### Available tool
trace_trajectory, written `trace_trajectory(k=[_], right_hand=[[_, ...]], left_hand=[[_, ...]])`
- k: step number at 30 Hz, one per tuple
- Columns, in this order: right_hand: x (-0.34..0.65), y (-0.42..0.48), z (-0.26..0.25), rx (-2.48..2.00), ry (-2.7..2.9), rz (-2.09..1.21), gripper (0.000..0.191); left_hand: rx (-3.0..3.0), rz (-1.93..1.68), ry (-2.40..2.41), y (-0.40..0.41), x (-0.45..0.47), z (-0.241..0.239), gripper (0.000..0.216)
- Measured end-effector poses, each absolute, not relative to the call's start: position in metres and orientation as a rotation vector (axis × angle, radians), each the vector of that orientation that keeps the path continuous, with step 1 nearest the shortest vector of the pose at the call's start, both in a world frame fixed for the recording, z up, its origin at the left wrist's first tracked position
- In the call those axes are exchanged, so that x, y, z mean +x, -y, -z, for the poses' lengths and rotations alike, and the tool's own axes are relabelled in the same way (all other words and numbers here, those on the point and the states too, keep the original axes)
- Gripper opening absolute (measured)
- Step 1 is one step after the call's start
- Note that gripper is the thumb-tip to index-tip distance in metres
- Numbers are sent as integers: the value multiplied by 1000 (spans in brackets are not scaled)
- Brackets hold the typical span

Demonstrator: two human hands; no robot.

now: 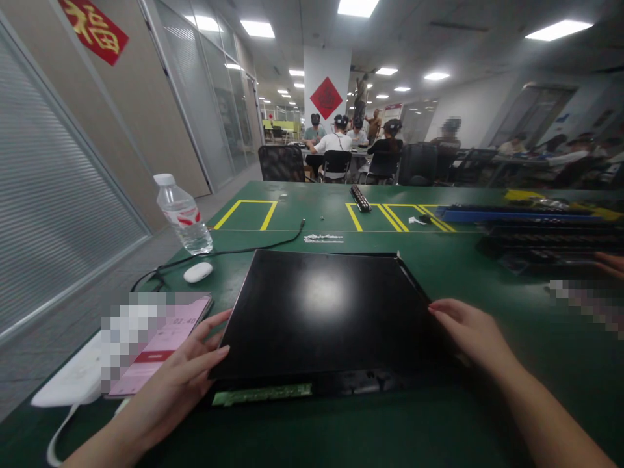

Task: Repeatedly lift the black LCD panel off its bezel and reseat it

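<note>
A flat black LCD screen panel (322, 305) lies face up in front of me, a ceiling light mirrored in its glossy surface. Along its near edge shows a green circuit-board strip (262, 394). My left hand (182, 374) grips the panel's left edge, with the thumb near the front corner and the other fingers farther back. On the opposite side, my right hand (472, 331) pinches the right edge near its middle; some of its fingers are hidden below the panel. A dark frame strip (414, 273) runs along the panel's right side.
Left on the green table (302, 195) are a water bottle (184, 214), a white earbud case (198, 272), a phone (166, 348) and a black cable (234, 251). Dark strips (550, 234) and another person's hand (611, 263) are at right. Seated people work beyond.
</note>
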State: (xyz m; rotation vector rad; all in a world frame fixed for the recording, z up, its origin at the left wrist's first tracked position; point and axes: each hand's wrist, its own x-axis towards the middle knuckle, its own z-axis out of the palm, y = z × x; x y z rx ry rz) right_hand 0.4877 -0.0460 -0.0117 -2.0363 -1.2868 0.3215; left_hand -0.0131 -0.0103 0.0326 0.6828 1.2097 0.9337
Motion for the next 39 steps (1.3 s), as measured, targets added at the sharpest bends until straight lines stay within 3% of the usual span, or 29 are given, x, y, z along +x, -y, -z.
trace_trajectory(k=[34, 39], right_hand=[[486, 47, 5, -2070, 1334, -269, 35], [487, 47, 7, -2071, 1329, -275, 36]], left_hand=[[653, -939, -1152, 9, -16, -26, 121], [631, -952, -1166, 9, -15, -25, 105]])
